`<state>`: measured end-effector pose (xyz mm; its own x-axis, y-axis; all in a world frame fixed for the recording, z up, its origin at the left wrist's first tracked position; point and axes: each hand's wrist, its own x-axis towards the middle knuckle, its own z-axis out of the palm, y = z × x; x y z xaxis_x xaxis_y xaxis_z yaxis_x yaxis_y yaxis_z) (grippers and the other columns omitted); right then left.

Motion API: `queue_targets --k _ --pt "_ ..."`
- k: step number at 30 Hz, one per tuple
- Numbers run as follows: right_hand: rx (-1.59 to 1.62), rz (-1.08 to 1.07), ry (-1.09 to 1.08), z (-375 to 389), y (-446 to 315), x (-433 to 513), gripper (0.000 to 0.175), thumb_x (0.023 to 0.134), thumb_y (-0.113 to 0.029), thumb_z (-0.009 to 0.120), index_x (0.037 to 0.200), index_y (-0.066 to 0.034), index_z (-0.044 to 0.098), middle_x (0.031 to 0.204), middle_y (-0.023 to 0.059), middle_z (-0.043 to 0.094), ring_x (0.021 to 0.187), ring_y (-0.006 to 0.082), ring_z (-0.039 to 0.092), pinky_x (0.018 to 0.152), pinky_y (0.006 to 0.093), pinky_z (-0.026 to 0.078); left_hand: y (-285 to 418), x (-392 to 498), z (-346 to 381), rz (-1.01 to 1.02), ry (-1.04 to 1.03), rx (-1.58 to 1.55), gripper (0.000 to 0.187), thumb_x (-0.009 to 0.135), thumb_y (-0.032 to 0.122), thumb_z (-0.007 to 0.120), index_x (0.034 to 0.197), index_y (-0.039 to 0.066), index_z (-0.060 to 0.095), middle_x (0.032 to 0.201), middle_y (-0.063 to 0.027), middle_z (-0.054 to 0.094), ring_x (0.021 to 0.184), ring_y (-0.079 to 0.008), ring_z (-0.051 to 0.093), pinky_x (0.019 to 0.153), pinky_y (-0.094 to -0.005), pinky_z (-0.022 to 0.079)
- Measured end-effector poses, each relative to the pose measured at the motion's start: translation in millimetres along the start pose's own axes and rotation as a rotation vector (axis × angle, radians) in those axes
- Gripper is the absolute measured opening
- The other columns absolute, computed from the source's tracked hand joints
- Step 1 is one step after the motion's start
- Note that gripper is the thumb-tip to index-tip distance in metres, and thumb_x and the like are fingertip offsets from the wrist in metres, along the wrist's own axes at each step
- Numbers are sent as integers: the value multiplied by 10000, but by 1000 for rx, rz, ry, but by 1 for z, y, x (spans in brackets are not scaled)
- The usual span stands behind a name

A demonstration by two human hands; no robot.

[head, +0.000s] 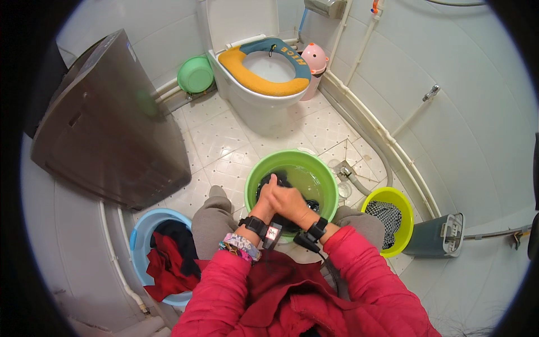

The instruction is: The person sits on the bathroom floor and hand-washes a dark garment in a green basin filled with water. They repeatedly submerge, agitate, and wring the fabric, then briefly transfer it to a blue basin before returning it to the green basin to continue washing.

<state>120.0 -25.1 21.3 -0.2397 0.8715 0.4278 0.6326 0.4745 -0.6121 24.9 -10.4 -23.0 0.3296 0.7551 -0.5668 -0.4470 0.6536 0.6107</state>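
Observation:
A green plastic basin (333,185) stands on the floor between my knees, with water and wet dark cloth (287,223) in it. My left hand (265,199) is over the basin, its thumb pointing away from me and a bunch of the cloth against its fingers. Pressed against it from the right, my right hand (291,204) has its fingers curled in, slightly blurred. Both hands appear closed on the cloth, though the part between the palms is hidden. Black straps with small devices circle both wrists.
A blue tub (145,219) with red and dark clothes stands at left, below a brown appliance (113,139). At right are a yellow bucket (407,219) holding checked cloth and a floor drain (344,169) with a hose. Ahead stands a toilet (261,113).

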Motion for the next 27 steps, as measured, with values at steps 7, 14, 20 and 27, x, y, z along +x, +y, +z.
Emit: queue_targets --k 7,14,20,27 --pt "-180 113 201 -4 -12 1 191 800 -197 514 714 -27 505 616 194 522 552 367 525 492 425 419 2 -8 4 15 283 300 624 873 438 379 1076 -149 439 1048 -193 526 885 -225 525 733 -354 432" --pt "-214 37 208 -5 -12 4 207 824 -191 491 707 -19 490 612 177 498 545 350 524 467 417 416 -5 7 -6 146 73 55 558 872 436 405 1068 -84 456 1019 -156 525 872 -208 529 723 -343 449" --pt "9 -10 -203 3 -10 -3 214 796 -213 519 823 -1 500 598 204 519 567 371 530 489 430 431 -1 0 -6 122 60 20 533 884 424 386 938 -90 516 892 -142 564 827 -175 548 697 -293 448" --pt "178 335 262 2 37 5 281 842 -251 494 714 -2 506 589 187 503 501 302 460 487 352 383 5 -16 15 93 -114 38 595 871 392 443 1174 -114 369 1113 -162 494 946 -201 506 797 -307 429"
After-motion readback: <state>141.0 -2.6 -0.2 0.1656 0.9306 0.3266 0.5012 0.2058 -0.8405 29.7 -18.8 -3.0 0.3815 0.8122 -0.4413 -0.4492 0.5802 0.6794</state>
